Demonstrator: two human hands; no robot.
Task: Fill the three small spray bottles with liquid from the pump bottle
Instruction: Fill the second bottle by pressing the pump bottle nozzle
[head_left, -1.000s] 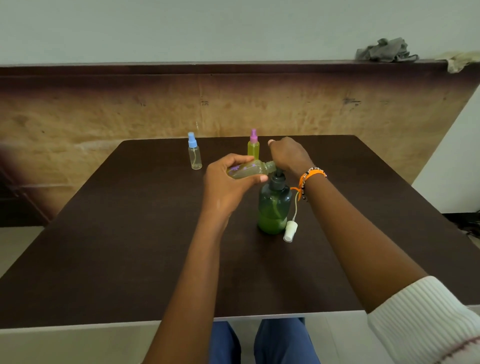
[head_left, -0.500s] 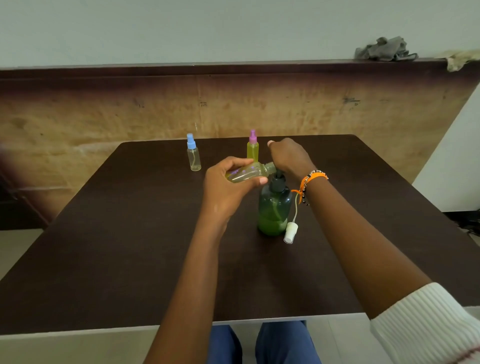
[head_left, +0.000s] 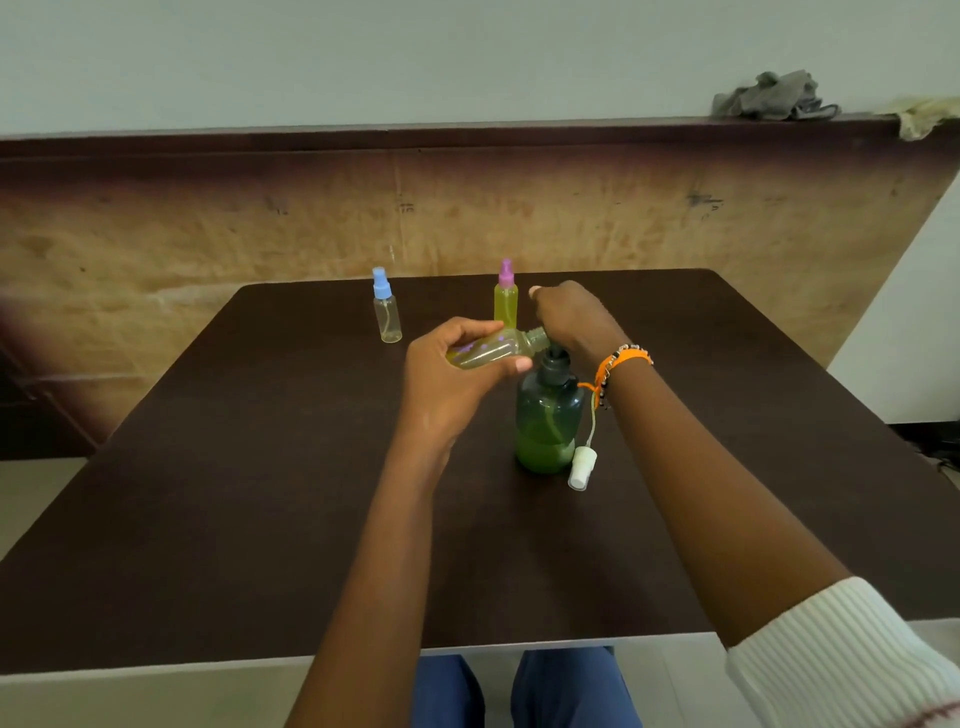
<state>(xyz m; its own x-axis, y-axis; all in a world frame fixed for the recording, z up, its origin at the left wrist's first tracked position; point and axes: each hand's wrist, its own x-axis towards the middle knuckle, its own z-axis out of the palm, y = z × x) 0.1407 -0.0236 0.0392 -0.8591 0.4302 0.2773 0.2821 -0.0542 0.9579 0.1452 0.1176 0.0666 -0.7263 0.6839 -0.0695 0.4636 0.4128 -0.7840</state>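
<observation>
A dark green pump bottle (head_left: 546, 423) stands at the middle of the brown table (head_left: 208, 493), part full of green liquid. My right hand (head_left: 574, 319) rests curled on top of its pump head, which it hides. My left hand (head_left: 452, 379) grips an uncapped small spray bottle (head_left: 493, 349), tipped sideways with its open neck at the pump spout; yellow-green liquid is inside. A white spray cap (head_left: 582, 467) with its tube lies beside the pump bottle. A pink-capped bottle (head_left: 505, 301) full of yellow liquid and a clear blue-capped bottle (head_left: 386, 312) stand behind.
A wooden wall panel (head_left: 260, 234) runs behind the table, with a ledge on top holding a grey cloth (head_left: 774, 96). The table's near edge sits above my knees (head_left: 519, 686).
Both hands, the tipped bottle and the pump bottle keep the same pose. Only the view shifts slightly.
</observation>
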